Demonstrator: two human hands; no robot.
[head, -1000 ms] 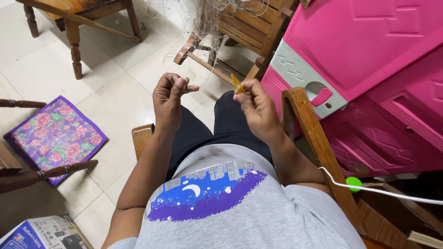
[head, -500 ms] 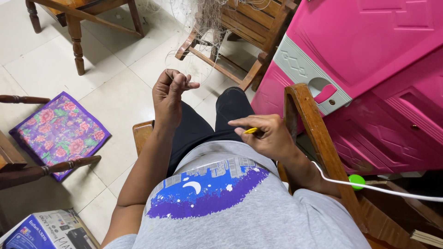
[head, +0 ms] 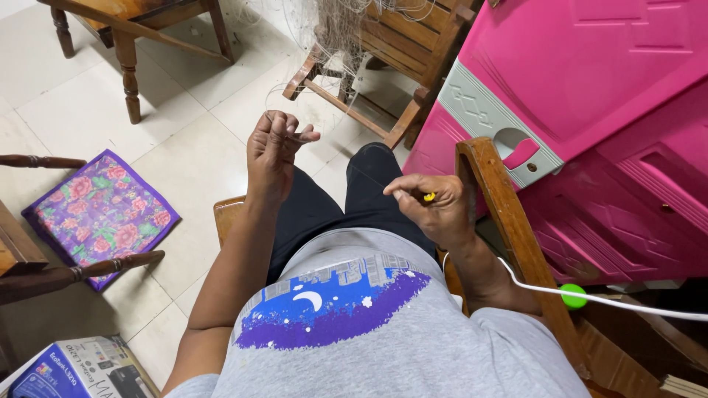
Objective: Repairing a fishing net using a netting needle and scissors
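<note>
My left hand [head: 274, 147] is raised over my left knee, fingers pinched on thin strands of a pale fishing net [head: 346, 29]. The net runs up and drapes over a wooden chair [head: 413, 51] in front of me. My right hand [head: 435, 206] is drawn back near my right hip, closed on a small yellow netting needle [head: 428, 197], of which only the tip shows. A fine thread runs between the two hands, barely visible. I sit in a wooden armchair; its right arm [head: 501, 214] lies beside my right wrist.
A pink plastic cabinet [head: 590, 110] stands close on the right. A white cable with a green plug [head: 573, 295] crosses the chair arm. A purple floral cushion [head: 99, 210] lies on the tiled floor at left, a wooden table [head: 125, 29] beyond, a printed box [head: 74, 372] bottom left.
My right hand has pulled back from beside the left hand toward my hip, drawing the thread with the yellow needle. The left hand stays raised on the net.
</note>
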